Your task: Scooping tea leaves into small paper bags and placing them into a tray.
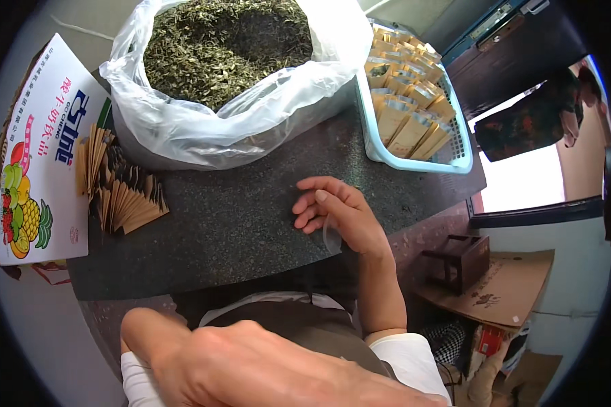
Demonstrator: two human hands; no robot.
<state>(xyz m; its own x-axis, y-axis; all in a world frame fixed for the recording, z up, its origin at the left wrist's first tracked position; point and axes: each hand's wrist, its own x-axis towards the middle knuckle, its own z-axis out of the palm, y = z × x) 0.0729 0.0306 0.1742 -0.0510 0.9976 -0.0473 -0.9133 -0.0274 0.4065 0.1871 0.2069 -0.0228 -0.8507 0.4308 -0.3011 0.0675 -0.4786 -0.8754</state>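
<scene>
My right hand (346,210) is over the dark speckled tabletop (231,224), its fingers loosely curled and the thumb across them. A clear, curved plastic piece (332,236) shows below the palm, within the curl of the fingers; its full shape is hidden. Very close to the view, my left hand (271,366) reaches across my body toward the lower right. Its back is visible, but the fingers run out of the picture. Ahead stands a large clear plastic bag (204,139), rolled open and full of dried green leaves (231,51), probably tea.
A light blue basket (421,165) at the far right holds several rows of filled paper pouches (404,102). Fanned flat brown pouches (132,207) lie at the left beside a white printed carton (47,156). A small wooden stool (458,261) and flattened cardboard (516,278) are at the right.
</scene>
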